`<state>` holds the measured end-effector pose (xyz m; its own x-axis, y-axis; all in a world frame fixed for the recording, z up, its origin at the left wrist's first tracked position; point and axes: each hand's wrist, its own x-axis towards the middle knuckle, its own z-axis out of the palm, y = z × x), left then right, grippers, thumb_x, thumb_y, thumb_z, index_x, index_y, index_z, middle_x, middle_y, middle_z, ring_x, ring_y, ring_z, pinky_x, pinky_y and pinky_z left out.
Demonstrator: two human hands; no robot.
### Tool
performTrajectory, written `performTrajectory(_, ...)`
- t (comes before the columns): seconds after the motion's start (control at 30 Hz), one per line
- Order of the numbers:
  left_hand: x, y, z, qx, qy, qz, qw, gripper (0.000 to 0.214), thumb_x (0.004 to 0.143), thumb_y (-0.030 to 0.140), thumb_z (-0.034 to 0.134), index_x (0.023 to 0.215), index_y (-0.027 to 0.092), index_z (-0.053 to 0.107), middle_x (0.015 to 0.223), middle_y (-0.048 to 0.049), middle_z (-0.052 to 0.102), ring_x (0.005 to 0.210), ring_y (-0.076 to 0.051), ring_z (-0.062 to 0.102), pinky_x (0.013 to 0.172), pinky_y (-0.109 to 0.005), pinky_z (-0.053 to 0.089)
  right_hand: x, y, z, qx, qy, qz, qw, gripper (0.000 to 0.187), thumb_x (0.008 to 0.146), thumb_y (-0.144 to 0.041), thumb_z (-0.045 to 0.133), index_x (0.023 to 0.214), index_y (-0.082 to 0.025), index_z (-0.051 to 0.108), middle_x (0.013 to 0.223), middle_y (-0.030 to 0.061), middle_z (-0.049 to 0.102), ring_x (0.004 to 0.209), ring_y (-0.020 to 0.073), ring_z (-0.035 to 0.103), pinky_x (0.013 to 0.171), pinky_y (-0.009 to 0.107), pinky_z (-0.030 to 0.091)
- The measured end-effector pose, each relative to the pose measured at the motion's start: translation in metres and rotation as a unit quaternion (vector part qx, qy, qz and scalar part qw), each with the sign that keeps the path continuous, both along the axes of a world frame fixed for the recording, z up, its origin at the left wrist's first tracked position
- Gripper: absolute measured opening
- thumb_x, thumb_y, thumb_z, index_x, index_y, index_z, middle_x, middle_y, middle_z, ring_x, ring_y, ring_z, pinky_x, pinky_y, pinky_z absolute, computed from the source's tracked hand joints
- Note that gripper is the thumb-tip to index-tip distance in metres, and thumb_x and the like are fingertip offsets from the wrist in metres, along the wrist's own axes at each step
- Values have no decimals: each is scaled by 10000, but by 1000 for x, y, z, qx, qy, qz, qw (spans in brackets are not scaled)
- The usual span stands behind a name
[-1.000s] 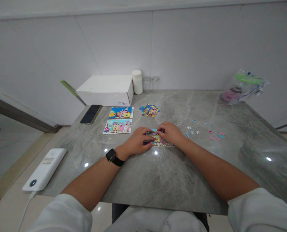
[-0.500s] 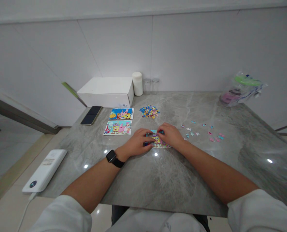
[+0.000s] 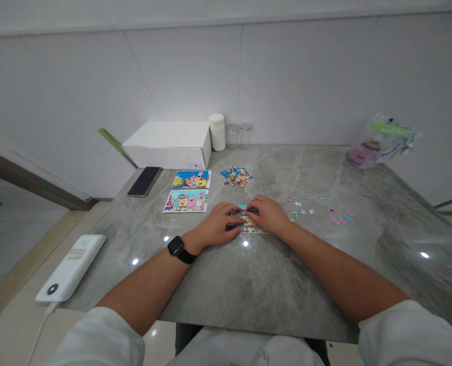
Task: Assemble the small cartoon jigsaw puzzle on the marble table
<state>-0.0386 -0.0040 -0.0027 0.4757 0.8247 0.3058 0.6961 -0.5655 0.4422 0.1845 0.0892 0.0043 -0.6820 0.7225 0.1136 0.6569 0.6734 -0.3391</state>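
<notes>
A partly covered jigsaw puzzle (image 3: 248,220) with a bright cartoon picture lies flat on the table in front of me. My left hand (image 3: 223,223) rests at its left side, fingers apart, with the fingertips and thumb on the puzzle. From the right, my right hand (image 3: 267,213) reaches over the upper part, its fingers bent together and touching the puzzle; anything between the fingertips is hidden. Loose puzzle pieces (image 3: 303,211) lie scattered to the right of that hand. Beyond both hands is a heap of mixed pieces (image 3: 236,176).
Two cartoon picture cards (image 3: 187,201) lie left of the heap, beside a phone (image 3: 144,181). Behind stand a white box (image 3: 168,145), a white bottle (image 3: 217,133) and two clear glasses (image 3: 245,137). A plastic bag (image 3: 382,142) sits far right, a power bank (image 3: 71,267) near left.
My right fingers have shifted very slightly on the puzzle. My left hand stays in place, and the rest of the table looks the same.
</notes>
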Motion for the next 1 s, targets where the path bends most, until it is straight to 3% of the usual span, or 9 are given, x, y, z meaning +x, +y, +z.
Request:
performTrajectory(0.47,0,0,0,-2,-11,0,1000,295,932,308,713,1212,288,805,1380,-107,647,1299,-287,583,1169,-490,443,-1,0,0,-11,-11,-3,1000,148,959,-267,698,1021,-225,826,1025,74,729,966,201,676,878,291,466)
performTrajectory(0.7,-1,2,2,4,-45,29,999,320,993,341,654,1288,272,760,1346,-111,667,1247,-262,618,1120,-464,484,0,3,-3,-6,86,-15,996,130,958,-237,689,991,-212,813,977,59,723,925,185,662,856,289,471)
performTrajectory(1.0,-6,6,4,16,-80,88,993,305,1066,396,515,1173,213,735,1107,-87,755,1068,-240,674,1003,-424,508,-2,-1,0,-2,150,9,989,101,961,-203,690,979,-206,789,910,36,725,869,170,646,818,281,449)
